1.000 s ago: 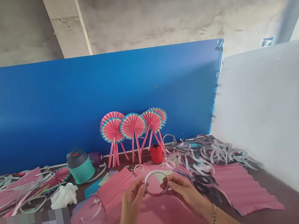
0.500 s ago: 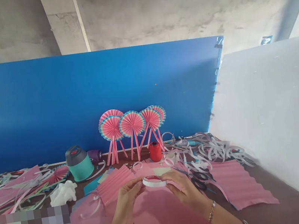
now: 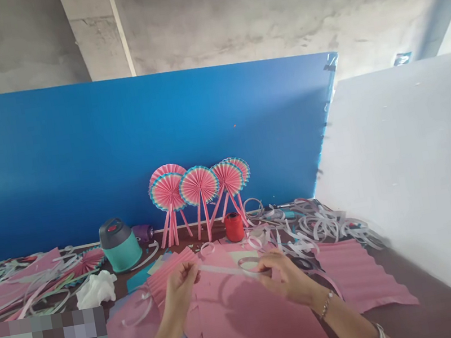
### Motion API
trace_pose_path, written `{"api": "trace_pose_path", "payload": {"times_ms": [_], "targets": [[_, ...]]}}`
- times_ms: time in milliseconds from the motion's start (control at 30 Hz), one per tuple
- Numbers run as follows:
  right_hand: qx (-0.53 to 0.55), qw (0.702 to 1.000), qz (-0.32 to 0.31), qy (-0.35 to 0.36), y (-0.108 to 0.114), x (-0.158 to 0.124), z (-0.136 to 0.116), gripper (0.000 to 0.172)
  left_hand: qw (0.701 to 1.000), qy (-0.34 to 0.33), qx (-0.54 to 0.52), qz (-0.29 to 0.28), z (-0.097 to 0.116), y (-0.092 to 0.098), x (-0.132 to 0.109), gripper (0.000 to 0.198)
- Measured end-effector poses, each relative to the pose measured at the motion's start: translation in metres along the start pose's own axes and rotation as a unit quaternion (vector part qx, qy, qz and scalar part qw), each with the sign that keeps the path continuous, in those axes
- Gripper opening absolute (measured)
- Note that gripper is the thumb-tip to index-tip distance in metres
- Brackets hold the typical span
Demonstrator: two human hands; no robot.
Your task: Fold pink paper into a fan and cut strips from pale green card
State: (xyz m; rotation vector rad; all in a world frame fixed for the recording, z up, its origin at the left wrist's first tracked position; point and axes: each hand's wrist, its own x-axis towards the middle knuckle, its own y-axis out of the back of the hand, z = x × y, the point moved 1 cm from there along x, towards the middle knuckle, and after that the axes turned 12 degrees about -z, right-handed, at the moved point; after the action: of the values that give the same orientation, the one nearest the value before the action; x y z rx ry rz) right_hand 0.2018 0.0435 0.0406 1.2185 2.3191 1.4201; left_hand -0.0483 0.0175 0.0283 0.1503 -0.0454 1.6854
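Observation:
My right hand (image 3: 290, 281) grips a thin white roll of tape (image 3: 245, 269) by its right side. From the roll a pale strip of tape (image 3: 220, 270) runs left, and its end is pinched in the closed fingers of my left hand (image 3: 179, 290). Both hands are held above a large sheet of pink paper (image 3: 273, 335), on which their shadow falls. A pleated pink paper (image 3: 161, 279) lies just behind my left hand. Dark scissor handles (image 3: 303, 263) show beyond my right hand, partly hidden by it.
Pink pleated fans (image 3: 199, 185) stand against a blue panel (image 3: 77, 152). Near them are a red container (image 3: 233, 227) and a teal-and-grey container (image 3: 121, 251). Curled white strips (image 3: 324, 225) pile up at the right, beside a rippled pink sheet (image 3: 366, 278). Crumpled white tissue (image 3: 96, 289) lies left.
My hands have drawn apart, the left moving left and the right moving right. A strip of tape now stretches between them from the roll, which both hands held before.

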Motion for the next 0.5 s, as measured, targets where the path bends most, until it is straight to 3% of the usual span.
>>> {"api": "trace_pose_path", "payload": {"times_ms": [100,333,433,500], "targets": [[-0.026,0.998,-0.006,-0.048,0.008,0.001,0.012,0.02,1.0,0.005,0.03,0.006,-0.001,0.007,0.003,0.028],[-0.11,0.99,-0.007,-0.091,0.015,0.001,0.025,0.025,0.986,-0.003,0.159,0.049,-0.013,0.011,0.005,0.024],[-0.134,0.985,-0.015,-0.106,0.012,0.0,0.031,0.027,0.972,0.036,0.231,0.024,-0.018,0.013,0.006,0.024],[-0.152,0.981,-0.026,-0.114,0.007,0.0,0.037,0.029,0.944,0.083,0.32,0.002,-0.02,0.014,0.007,0.021]]}}
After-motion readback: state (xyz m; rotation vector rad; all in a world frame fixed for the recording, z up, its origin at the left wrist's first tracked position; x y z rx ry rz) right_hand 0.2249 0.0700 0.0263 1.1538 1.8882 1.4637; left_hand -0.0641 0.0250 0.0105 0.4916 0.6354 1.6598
